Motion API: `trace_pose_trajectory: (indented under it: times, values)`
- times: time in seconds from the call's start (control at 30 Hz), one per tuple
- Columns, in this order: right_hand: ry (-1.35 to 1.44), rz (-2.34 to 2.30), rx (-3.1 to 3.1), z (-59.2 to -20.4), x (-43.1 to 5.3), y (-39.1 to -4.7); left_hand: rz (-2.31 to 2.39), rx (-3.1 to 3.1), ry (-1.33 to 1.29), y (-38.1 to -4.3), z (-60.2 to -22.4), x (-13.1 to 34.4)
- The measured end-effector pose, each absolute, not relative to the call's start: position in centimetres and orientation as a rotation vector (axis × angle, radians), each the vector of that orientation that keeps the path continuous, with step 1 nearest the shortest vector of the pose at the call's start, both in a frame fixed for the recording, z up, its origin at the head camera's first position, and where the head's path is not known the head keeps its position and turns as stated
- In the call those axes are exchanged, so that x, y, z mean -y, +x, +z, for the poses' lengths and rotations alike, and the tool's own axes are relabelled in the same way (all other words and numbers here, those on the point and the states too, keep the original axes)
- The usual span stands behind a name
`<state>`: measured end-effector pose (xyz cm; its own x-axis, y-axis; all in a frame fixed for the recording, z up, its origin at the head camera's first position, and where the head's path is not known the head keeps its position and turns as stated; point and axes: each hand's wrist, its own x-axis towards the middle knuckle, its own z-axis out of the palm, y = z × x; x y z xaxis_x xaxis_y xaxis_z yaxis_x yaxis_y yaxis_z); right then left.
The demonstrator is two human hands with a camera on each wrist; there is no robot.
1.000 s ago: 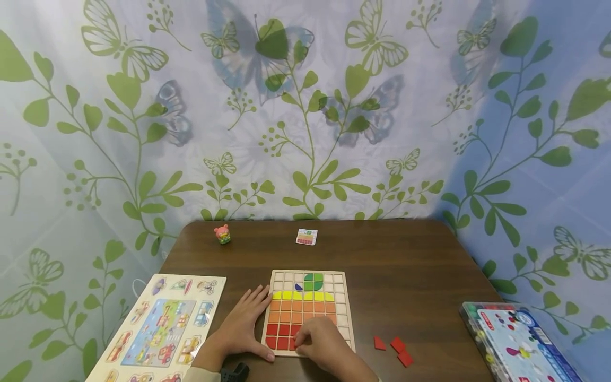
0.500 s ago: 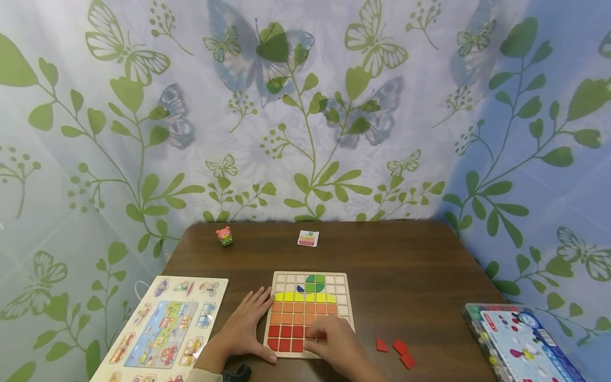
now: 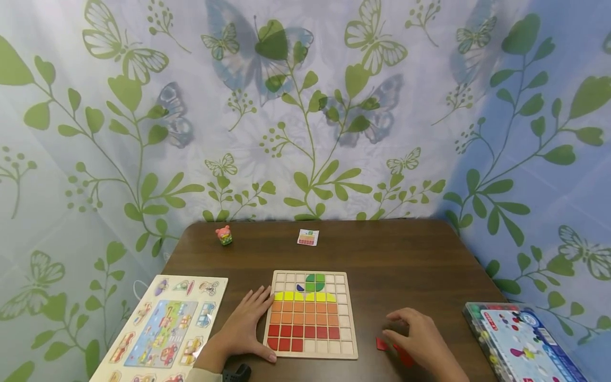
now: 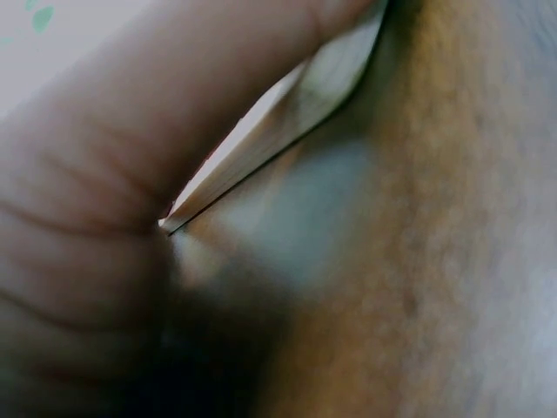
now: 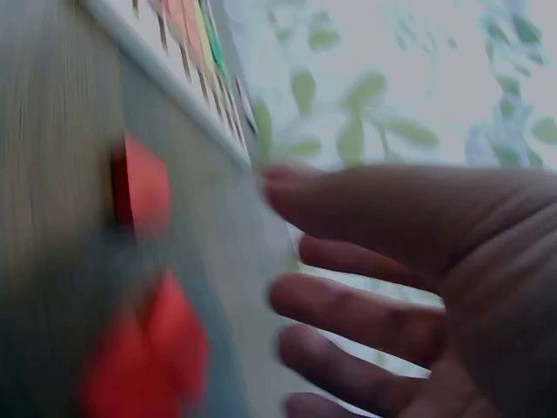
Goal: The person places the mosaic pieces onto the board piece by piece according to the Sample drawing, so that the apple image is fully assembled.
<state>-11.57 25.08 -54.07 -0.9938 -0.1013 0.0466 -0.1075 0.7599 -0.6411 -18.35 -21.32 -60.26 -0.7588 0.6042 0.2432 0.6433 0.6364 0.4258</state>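
Note:
My left hand [image 3: 245, 322] rests along the left side of a wooden grid board [image 3: 354, 339], fingers straight and thumb spread near its front corner. In the left wrist view, one large finger [image 4: 96, 165] lies against the pale board edge [image 4: 235, 165]. Colored tiles fill parts of the grid: green and blue at the top, yellow [image 3: 287, 296], orange [image 3: 298, 306], then red [image 3: 297, 331]. The front row has red tiles at its left and bare cells at its right. My right hand [image 3: 422, 339] hovers over loose red tiles [image 3: 381, 344], its thumb and fingers apart, holding nothing.
A picture puzzle board [image 3: 159, 334] lies at the left. A clear box of colored parts [image 3: 525, 339] stands at the right edge. Farther back are a small pink-headed figurine [image 3: 224, 235] and a pattern card [image 3: 307, 237]. A patterned curtain [image 3: 305, 106] hangs behind the table.
My right hand has left the board's front rows and moved right to the loose red tiles, uncovering the red tiles and bare cells there. My left hand has stayed in place.

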Motion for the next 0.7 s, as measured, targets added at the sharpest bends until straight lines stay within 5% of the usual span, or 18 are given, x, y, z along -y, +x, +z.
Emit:
trace_pose_trajectory:
  times: [0.27, 0.7]
  values:
    - [0.349, 1.090, 3.084, -55.7, -30.2, -9.6, -0.742, 2.754, -1.070, -18.5, -60.4, 21.2]
    - [0.386, 0.925, 2.941, -56.8, -27.7, -8.6, -0.742, 2.807, -1.054, -18.3, -59.9, 21.2]
